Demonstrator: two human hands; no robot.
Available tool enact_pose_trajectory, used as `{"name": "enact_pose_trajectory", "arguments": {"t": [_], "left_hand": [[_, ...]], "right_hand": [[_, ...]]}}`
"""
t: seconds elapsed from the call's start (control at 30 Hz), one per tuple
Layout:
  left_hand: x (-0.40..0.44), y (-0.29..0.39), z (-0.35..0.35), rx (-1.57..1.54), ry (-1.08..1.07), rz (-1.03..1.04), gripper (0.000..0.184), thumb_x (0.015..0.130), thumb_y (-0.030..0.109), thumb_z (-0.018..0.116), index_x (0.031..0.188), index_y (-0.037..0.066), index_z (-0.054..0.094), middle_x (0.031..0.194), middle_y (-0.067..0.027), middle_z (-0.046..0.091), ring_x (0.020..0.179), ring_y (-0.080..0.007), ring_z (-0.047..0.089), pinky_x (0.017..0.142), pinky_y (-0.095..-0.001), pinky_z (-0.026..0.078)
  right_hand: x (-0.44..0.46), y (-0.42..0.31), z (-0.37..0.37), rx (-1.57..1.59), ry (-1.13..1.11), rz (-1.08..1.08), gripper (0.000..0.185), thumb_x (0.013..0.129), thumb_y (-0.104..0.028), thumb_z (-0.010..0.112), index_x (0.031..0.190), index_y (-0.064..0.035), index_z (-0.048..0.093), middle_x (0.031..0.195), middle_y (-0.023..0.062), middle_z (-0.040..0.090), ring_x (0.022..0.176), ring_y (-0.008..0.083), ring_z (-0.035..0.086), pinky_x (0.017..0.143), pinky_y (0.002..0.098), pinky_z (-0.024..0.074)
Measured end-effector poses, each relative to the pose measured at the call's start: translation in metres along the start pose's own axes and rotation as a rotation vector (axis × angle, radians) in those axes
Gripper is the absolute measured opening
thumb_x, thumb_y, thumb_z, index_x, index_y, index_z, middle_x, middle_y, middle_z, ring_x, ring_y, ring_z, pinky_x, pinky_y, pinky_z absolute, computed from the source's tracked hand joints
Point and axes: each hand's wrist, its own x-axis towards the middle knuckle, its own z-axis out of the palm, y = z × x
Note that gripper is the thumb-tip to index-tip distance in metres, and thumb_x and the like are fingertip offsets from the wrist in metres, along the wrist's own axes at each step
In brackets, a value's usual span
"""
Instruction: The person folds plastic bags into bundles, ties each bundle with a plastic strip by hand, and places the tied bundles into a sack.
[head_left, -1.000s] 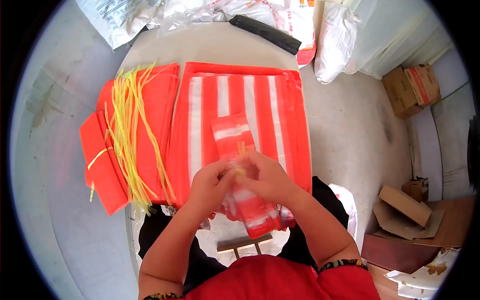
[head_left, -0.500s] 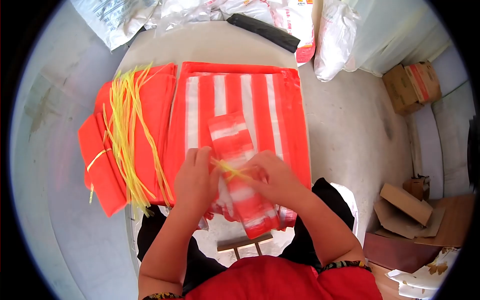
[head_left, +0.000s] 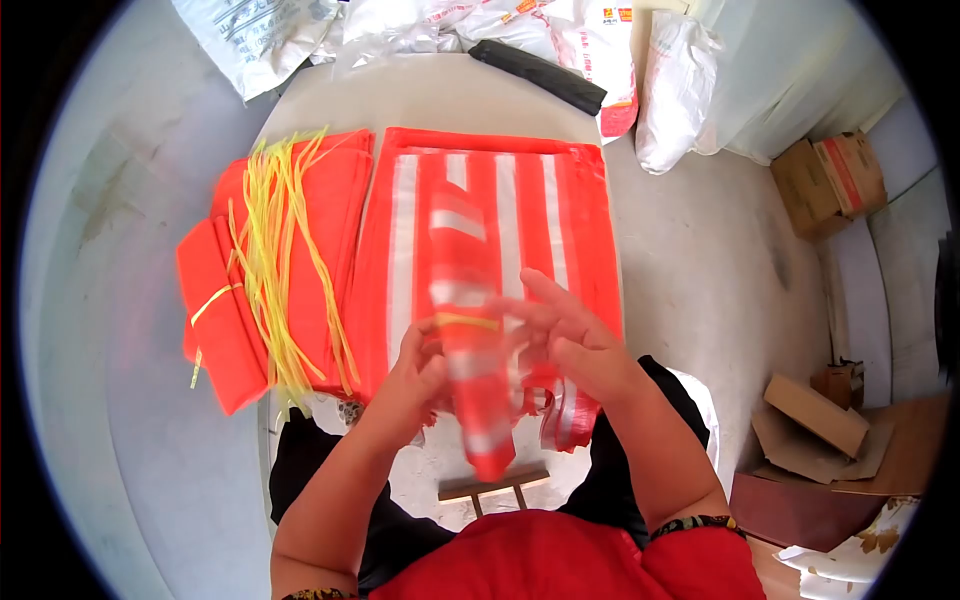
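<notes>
A folded bundle of red-and-white striped plastic bags [head_left: 468,365], blurred by motion, has a yellow tie [head_left: 466,321] around its middle. My left hand [head_left: 415,378] grips the bundle's left edge with curled fingers. To its right, my right hand [head_left: 575,340] has its fingers spread, fingertips close to the bundle; blur hides whether they touch. Underneath lies a flat stack of striped bags [head_left: 404,230] on the table. Loose yellow ties [head_left: 265,240] lie over plain red bags [head_left: 340,185] at the left.
A tied red bundle [head_left: 222,320] lies at the table's left edge. Along the back are a black roll [head_left: 537,77] and white sacks [head_left: 680,90]. Cardboard boxes [head_left: 828,185] stand on the floor at the right, with an open carton [head_left: 810,430] nearer.
The striped bundle has turned more upright in view and now shows narrower. My right hand has let go of the yellow tie, spread its fingers and moved right.
</notes>
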Motion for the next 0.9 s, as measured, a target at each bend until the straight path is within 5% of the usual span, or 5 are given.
{"name": "enact_pose_trajectory", "arguments": {"t": [0.17, 0.27, 0.37, 0.67, 0.9], "left_hand": [[0.014, -0.009, 0.009, -0.169, 0.173, -0.091, 0.058, 0.108, 0.023, 0.061, 0.158, 0.008, 0.036, 0.149, -0.0141, 0.056, 0.131, -0.0263, 0.061, 0.108, -0.0448, 0.055], [0.021, -0.012, 0.013, -0.219, 0.195, -0.122, 0.053, 0.11, 0.016, 0.058, 0.157, 0.006, 0.037, 0.145, -0.013, 0.058, 0.127, -0.024, 0.063, 0.105, -0.0418, 0.057], [0.02, -0.006, 0.022, -0.225, 0.193, -0.144, 0.051, 0.109, 0.015, 0.058, 0.156, 0.006, 0.038, 0.144, -0.013, 0.059, 0.125, -0.0232, 0.064, 0.104, -0.0406, 0.057], [0.029, -0.004, 0.043, 0.004, 0.189, -0.053, 0.066, 0.101, 0.007, 0.069, 0.156, 0.008, 0.032, 0.143, -0.0136, 0.055, 0.124, -0.0208, 0.062, 0.099, -0.0384, 0.059], [0.04, -0.012, 0.045, 0.092, 0.208, -0.032, 0.057, 0.101, 0.007, 0.07, 0.147, 0.009, 0.036, 0.14, -0.0132, 0.055, 0.122, -0.0207, 0.062, 0.1, -0.0382, 0.059]], "right_hand": [[0.024, 0.03, -0.009, -0.625, 0.405, 0.171, 0.075, 0.106, -0.015, 0.062, 0.169, -0.0072, 0.023, 0.147, 0.0157, 0.058, 0.125, 0.0182, 0.06, 0.106, 0.0332, 0.0504], [0.025, 0.019, 0.013, -0.29, 0.358, 0.39, 0.077, 0.105, -0.013, 0.063, 0.169, -0.0043, 0.021, 0.146, 0.0157, 0.06, 0.127, 0.0178, 0.06, 0.108, 0.033, 0.0493], [0.023, 0.036, 0.004, -0.016, 0.447, 0.241, 0.073, 0.104, -0.015, 0.064, 0.166, -0.0024, 0.026, 0.138, 0.0179, 0.066, 0.127, 0.0213, 0.062, 0.106, 0.0355, 0.0508], [0.008, 0.026, -0.004, -0.119, 0.469, 0.07, 0.087, 0.099, -0.004, 0.069, 0.169, -0.0044, 0.017, 0.126, 0.012, 0.07, 0.117, 0.0172, 0.065, 0.104, 0.0347, 0.0511], [0.0, 0.027, -0.009, -0.222, 0.449, 0.115, 0.068, 0.106, -0.011, 0.063, 0.164, -0.0035, 0.03, 0.14, 0.0188, 0.062, 0.123, 0.0207, 0.063, 0.103, 0.0348, 0.053]]}}
